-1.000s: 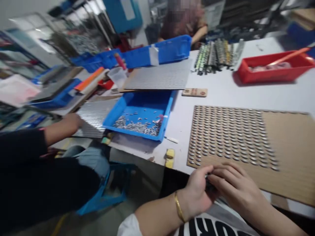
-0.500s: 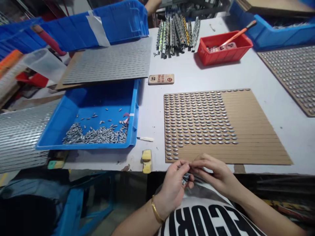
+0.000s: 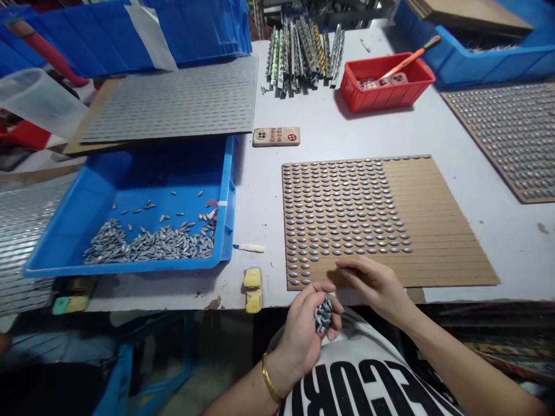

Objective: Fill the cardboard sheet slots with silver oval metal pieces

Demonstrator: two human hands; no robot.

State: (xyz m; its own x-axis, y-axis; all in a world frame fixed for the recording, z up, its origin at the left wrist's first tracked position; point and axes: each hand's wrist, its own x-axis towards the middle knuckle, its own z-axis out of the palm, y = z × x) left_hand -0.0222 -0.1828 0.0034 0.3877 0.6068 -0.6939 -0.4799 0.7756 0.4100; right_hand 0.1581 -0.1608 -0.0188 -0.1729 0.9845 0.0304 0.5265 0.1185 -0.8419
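Observation:
My left hand (image 3: pixel 303 323), below the board's front edge, is cupped around a heap of small grey spindle-shaped metal pieces (image 3: pixel 323 315). My right hand (image 3: pixel 377 283) hovers over the front of the grooved brown board (image 3: pixel 442 231), thumb and fingers pinched together. Anything between those fingertips is too small to make out. Rows of the same metal pieces (image 3: pixel 338 208) lie in the grooves across the board's left and middle. Two short rows sit at the front left corner, just beyond my left hand.
A blue bin (image 3: pixel 229 231) on the left holds loose metal pieces; a grey slotted plate (image 3: pixel 182 104) lies across its back. A yellow block (image 3: pixel 252 289), a white-handled tool (image 3: pixel 251 248), a red box (image 3: pixel 385 98), metal strips (image 3: pixel 299 58) and another filled board (image 3: pixel 511 144) surround the workspace.
My right hand has left my left hand and moved up over the board. My left hand has loosened, showing more of its pieces. The whole view has shifted slightly.

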